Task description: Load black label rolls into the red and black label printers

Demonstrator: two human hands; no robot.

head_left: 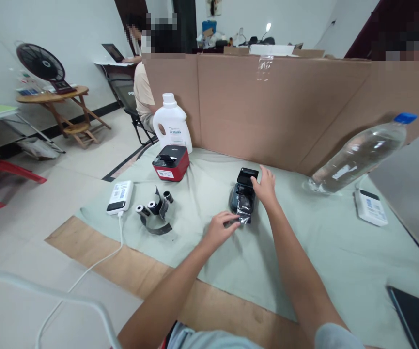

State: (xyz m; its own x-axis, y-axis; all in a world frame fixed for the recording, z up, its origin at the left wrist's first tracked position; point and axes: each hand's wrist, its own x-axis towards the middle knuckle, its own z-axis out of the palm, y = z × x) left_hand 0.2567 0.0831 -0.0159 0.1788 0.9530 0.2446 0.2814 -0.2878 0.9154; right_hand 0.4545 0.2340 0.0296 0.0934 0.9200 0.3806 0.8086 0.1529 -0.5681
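Note:
A small black device (pixel 234 198) sits on the cloth with its lid (pixel 247 177) raised; it looks like a portable printer. A shiny dark strip (pixel 244 211) hangs out over its near edge. My left hand (pixel 220 231) has thumb and forefinger brought together at the strip's lower end. On the other side, my right hand (pixel 266 188) grips the right edge of the raised lid. Several dark rolls (pixel 153 207) with loose curled strips lie to the left. The inside of the device is partly hidden by the strip.
Behind stand a red-and-black box-shaped device (pixel 175 170) and a white jug (pixel 173 123). White power banks (pixel 120 196) lie at both sides. A large water bottle (pixel 358 157) leans against the cardboard wall (pixel 267 106). A phone (pixel 418 317) lies front right; a person (pixel 142 92) sits beyond.

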